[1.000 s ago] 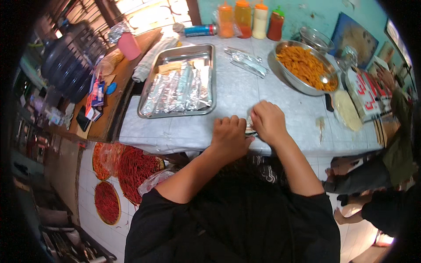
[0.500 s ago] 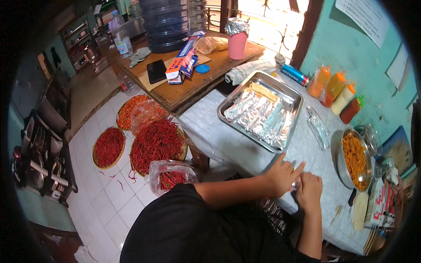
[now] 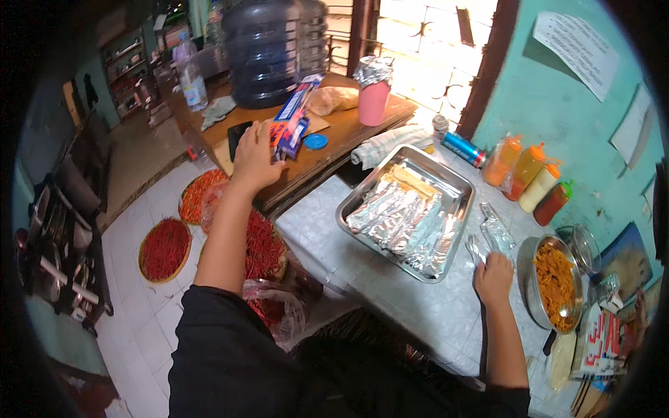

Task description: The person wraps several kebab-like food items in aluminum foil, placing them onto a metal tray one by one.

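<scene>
Over the wooden table's near corner, my left hand [image 3: 256, 161] is reaching out with its fingers apart, beside an orange and blue long carton [image 3: 287, 125] and partly over a black phone [image 3: 238, 134]. Closed around one end of a foil-wrapped roll [image 3: 477, 249], my right hand [image 3: 495, 280] is at the grey-white table, right of a steel tray [image 3: 345, 221]. Several foil-wrapped rolls [image 3: 401, 216] lie side by side in that tray, with unwrapped pale pieces [image 3: 416, 182] at its far side. Crumpled foil [image 3: 497, 228] lies just beyond my right hand.
A steel bowl of orange-brown food [image 3: 555, 289] stands at the right, with sauce bottles [image 3: 540, 188] along the wall. A pink cup [image 3: 374, 103], a blue lid [image 3: 316, 141] and a large water jug [image 3: 265, 56] stand on the wooden table [image 3: 338, 143]. Baskets of red chillies [image 3: 165, 249] are on the floor.
My hands were together at the table's near edge. My left hand has swung left to the carton and phone; my right has moved up beside the tray with the foil-wrapped roll.
</scene>
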Tool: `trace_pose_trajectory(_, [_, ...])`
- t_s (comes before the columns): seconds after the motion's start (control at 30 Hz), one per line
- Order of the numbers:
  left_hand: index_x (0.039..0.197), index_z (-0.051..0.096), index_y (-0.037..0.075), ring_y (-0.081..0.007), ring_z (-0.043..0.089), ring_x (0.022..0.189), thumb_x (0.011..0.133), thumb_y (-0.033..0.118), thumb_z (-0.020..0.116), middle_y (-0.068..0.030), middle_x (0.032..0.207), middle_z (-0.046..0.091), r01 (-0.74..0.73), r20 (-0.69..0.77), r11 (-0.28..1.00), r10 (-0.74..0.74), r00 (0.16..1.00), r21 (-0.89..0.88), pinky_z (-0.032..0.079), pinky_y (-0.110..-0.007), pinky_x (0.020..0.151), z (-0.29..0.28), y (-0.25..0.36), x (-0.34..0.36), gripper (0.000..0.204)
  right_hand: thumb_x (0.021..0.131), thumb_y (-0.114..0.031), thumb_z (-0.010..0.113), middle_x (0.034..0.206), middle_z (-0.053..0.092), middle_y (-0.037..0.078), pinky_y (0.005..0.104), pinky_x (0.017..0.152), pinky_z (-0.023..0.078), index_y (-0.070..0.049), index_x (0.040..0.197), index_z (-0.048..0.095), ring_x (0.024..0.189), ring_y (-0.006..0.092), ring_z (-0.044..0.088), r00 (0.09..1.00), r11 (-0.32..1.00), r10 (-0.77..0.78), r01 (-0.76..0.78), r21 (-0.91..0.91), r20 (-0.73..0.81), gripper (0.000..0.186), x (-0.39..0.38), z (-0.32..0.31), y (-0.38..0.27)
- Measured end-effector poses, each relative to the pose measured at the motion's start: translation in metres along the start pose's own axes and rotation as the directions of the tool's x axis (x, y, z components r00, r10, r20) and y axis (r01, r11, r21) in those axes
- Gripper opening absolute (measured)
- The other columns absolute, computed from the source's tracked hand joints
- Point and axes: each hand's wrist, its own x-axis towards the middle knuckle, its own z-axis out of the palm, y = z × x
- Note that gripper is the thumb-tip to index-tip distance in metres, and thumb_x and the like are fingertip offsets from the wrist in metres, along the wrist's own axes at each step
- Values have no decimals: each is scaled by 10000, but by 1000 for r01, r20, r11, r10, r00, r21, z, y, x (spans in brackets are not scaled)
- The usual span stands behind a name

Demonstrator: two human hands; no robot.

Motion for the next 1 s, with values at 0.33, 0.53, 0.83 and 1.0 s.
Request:
trace_pose_trajectory(0.33, [1330,527,140,-341,610,1048,797,293,603,-171,1153,617,275,24,937,-276,961,-215,487,-426,885,41,-9,47,560,850,-312,584,1256,514,188,648,1054,209,-50,1154,592,1239,364,422,946,926,305,-322,-197,-111,401,75,24,5])
trace_pose_trajectory(0.53, [1150,624,-38,-217,611,876,915,161,556,-111,994,669,356,79,256,-703,707,-899,448,-323,833,54,-29,55,316,840,-358,609,1308,493,137,627,1071,200,-130,1232,554,1268,299,419,976,962,187,-204,181,108,456,-1,-26,0])
trace_pose_trajectory(0.83, [1000,666,-58,-241,591,878,876,117,610,-135,977,667,-54,-449,536,-642,622,-842,456,-354,848,1,-55,5,221,818,-265,633,1198,584,121,497,1025,307,-106,1105,636,1151,314,511,978,843,188,-112,527,-94,328,-130,-72,2])
trace_pose_trajectory(1.0, [1027,651,-57,-274,596,898,874,101,594,-178,1038,637,-197,-519,527,-581,627,-827,481,-395,830,-56,-99,-69,228,803,-179,645,1140,612,145,397,966,389,-56,1071,651,1092,317,552,947,770,261,-86,632,-188,295,-175,-86,-25])
